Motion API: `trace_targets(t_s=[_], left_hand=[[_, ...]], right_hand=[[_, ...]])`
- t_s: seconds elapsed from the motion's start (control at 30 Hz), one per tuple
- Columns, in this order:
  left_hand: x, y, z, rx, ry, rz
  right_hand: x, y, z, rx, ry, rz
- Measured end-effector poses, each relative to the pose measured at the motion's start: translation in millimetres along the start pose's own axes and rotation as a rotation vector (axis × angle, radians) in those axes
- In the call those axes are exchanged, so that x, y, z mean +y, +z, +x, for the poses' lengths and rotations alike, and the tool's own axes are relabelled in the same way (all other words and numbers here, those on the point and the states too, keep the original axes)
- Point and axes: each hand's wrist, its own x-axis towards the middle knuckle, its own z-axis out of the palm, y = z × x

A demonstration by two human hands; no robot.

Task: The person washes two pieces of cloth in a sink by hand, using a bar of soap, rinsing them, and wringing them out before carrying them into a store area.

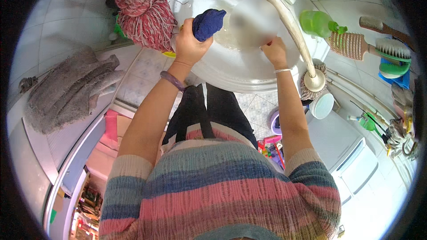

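Observation:
A white round washbasin lies before me, with a little shallow water showing in its bowl. My left hand is over the basin's left side, its fingers wrapped around a bunched dark blue cloth. Over the right side of the bowl is my right hand, its fingers curled inward. A small red spot shows at those fingertips, but a round blurred patch hides what is around them. I cannot tell whether that hand holds anything. The two hands are apart.
A red-and-white string mop hangs left of the basin, near a grey towel. A long pale handle crosses the basin's right side. Beyond it are a green pump bottle, a hairbrush and a scrub brush. A white bucket stands lower right.

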Motion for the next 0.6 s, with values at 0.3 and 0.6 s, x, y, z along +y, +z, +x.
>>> trace_targets(t_s=[0.3, 0.6], left_hand=[[5.9, -0.2, 1.4, -0.007, -0.002, 0.023], [5.1, 1.6, 2.3, -0.042, -0.009, 0.034]], right_hand=[[11.6, -11.1, -34.9, 0.339, 0.25, 0.377], [22.4, 3.0, -34.9, 0.495, 0.144, 0.414]])
